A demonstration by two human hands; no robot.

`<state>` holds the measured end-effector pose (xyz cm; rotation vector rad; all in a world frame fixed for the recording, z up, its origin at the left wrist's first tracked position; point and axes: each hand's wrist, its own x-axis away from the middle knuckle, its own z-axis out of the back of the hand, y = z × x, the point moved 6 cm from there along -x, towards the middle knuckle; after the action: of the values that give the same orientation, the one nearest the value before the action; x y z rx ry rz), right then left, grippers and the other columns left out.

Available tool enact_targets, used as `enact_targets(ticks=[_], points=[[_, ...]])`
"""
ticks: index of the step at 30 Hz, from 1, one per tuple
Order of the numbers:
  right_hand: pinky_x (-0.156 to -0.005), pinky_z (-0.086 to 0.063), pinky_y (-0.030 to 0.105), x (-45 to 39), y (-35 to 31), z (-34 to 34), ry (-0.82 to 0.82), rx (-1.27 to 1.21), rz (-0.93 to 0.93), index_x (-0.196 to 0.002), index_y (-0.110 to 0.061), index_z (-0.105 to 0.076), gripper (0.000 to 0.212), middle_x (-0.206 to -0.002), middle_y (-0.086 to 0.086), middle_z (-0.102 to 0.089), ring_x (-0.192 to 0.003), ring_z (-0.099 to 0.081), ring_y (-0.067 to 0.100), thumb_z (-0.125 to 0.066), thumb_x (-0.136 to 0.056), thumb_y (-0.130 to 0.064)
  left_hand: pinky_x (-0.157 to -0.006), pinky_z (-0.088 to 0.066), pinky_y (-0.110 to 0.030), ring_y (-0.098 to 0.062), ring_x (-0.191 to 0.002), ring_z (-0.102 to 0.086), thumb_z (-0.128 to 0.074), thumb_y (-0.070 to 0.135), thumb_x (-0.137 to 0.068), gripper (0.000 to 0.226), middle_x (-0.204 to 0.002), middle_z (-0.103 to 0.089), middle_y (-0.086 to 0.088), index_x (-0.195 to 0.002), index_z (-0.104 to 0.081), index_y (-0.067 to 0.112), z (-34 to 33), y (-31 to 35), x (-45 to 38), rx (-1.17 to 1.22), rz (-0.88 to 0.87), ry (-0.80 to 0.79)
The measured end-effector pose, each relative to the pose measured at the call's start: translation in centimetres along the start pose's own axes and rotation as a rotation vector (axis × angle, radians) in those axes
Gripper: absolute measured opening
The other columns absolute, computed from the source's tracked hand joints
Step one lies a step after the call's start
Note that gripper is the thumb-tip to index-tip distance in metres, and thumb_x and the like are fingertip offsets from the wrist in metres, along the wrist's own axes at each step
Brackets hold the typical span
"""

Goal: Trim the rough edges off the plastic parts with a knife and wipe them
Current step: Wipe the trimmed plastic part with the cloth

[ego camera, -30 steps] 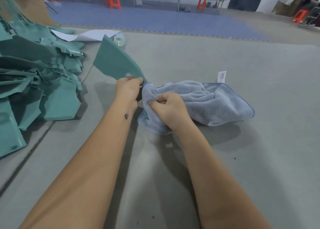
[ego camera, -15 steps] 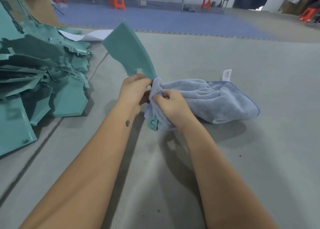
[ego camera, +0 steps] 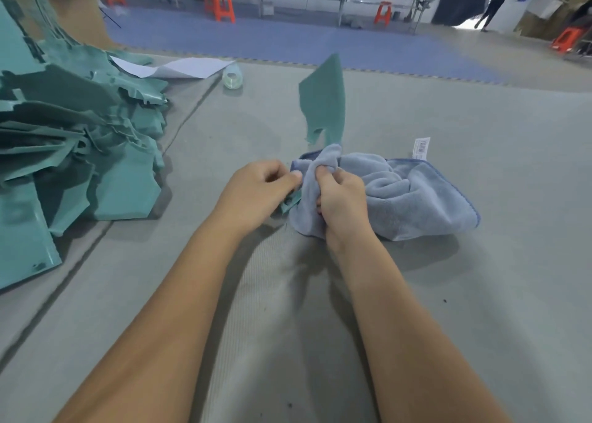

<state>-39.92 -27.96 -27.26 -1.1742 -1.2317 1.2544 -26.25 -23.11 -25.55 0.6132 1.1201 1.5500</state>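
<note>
Head view: wipe stage on one part, no knife anywhere in frame, so trimming on this piece looks done or at least paused — my read, not something shown.

The teal plastic part (ego camera: 323, 102) stands nearly upright above the worktop (ego camera: 480, 294), its upper half sticking up clear and its lower half buried in the blue cloth (ego camera: 416, 198). A small teal tab pokes out below, between the two hands.

Left hand (ego camera: 256, 192): fingers curled, pinching the lower end of the part right at the cloth edge. Right hand (ego camera: 342, 198): fingers curled round a bunch of cloth, which is wrapped round the part's lower section. Both hands are closed on something, neither idle.

The rest of the cloth trails off to the right on the worktop, with a white barcode tag (ego camera: 422, 148) at its far edge.

Progress: early or mid-batch, I'd guess. A big pile of teal parts (ego camera: 80, 150) sits on the left, well apart from the hands — I can't tell whether those are finished or waiting. Several show ragged, flash-like edges, so likely waiting.

Part look: thin flat panel, matte teal, curved outline, a notch cut near the bottom of the exposed section. The visible edges seem fairly clean, but the image is soft here, so small burrs can't be ruled out.
</note>
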Motion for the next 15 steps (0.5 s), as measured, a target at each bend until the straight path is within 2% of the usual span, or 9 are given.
enact_targets(ticks=[2,4,7,9,11,13,15], points=[[-0.074,-0.052,0.035,0.1,-0.1,-0.1,0.011,0.026,0.017,-0.07,-0.012,-0.059,0.03,-0.067,0.005,-0.061,-0.071,-0.06,0.02,-0.052,-0.097,-0.023,-0.061,-0.047,-0.037,-0.015,-0.058,-0.051,-0.06,0.041,-0.084,0.029,-0.059,-0.057,0.007,-0.07,-0.057,0.016,0.0,0.8,0.2,-0.249,-0.115,-0.014],[-0.074,-0.051,0.035,0.1,-0.1,-0.2,0.016,0.015,0.009,-0.07,-0.012,-0.06,0.029,-0.067,0.004,-0.061,-0.071,-0.06,0.019,-0.052,-0.097,-0.023,-0.057,-0.041,-0.035,-0.015,-0.06,-0.051,-0.056,0.043,-0.088,0.031,-0.062,-0.058,0.007,-0.067,-0.054,0.02,0.0,1.4,0.5,-0.425,-0.193,0.012],[-0.076,-0.053,0.038,0.0,-0.2,-0.1,0.005,-0.02,-0.002,-0.083,0.001,-0.063,0.03,-0.073,0.008,-0.063,-0.074,-0.061,0.02,-0.05,-0.098,-0.022,-0.053,-0.033,-0.032,-0.014,-0.055,-0.047,-0.048,0.051,-0.092,0.044,-0.057,-0.053,0.006,-0.061,-0.047,0.019,-0.2,0.9,0.6,-0.482,-0.111,-0.039],[-0.076,-0.055,0.036,0.0,-0.1,0.1,0.012,-0.04,-0.021,-0.09,0.005,-0.064,0.033,-0.077,0.01,-0.066,-0.077,-0.064,0.022,-0.049,-0.098,-0.024,-0.058,-0.033,-0.032,-0.016,-0.054,-0.043,-0.048,0.047,-0.094,0.05,-0.054,-0.049,0.007,-0.061,-0.045,0.01,-0.9,0.5,0.7,-0.296,-0.05,-0.169],[-0.066,-0.057,0.03,-0.1,0.0,-0.1,0.001,-0.105,-0.051,-0.088,0.002,-0.065,0.034,-0.071,0.007,-0.067,-0.071,-0.066,0.02,-0.05,-0.097,-0.027,-0.061,-0.031,-0.032,-0.015,-0.057,-0.038,-0.058,0.033,-0.094,0.047,-0.057,-0.042,0.0,-0.062,-0.043,0.002,-1.3,0.9,0.8,-0.014,-0.06,-0.225],[-0.053,-0.054,0.025,-0.1,-0.2,-0.2,0.02,-0.184,-0.092,-0.088,-0.001,-0.065,0.035,-0.066,0.006,-0.065,-0.061,-0.064,0.018,-0.049,-0.095,-0.032,-0.06,-0.029,-0.029,-0.014,-0.057,-0.036,-0.062,0.02,-0.092,0.042,-0.057,-0.038,-0.002,-0.061,-0.043,0.0,-1.3,1.7,1.0,0.086,-0.089,-0.246],[-0.044,-0.046,0.02,-0.2,-0.4,0.1,0.061,-0.236,-0.116,-0.085,-0.002,-0.064,0.032,-0.058,0.004,-0.062,-0.052,-0.06,0.017,-0.048,-0.095,-0.027,-0.051,-0.028,-0.023,-0.009,-0.05,-0.032,-0.062,0.013,-0.091,0.036,-0.051,-0.036,0.005,-0.06,-0.046,0.004,-1.5,2.2,1.2,0.102,-0.094,-0.323]])
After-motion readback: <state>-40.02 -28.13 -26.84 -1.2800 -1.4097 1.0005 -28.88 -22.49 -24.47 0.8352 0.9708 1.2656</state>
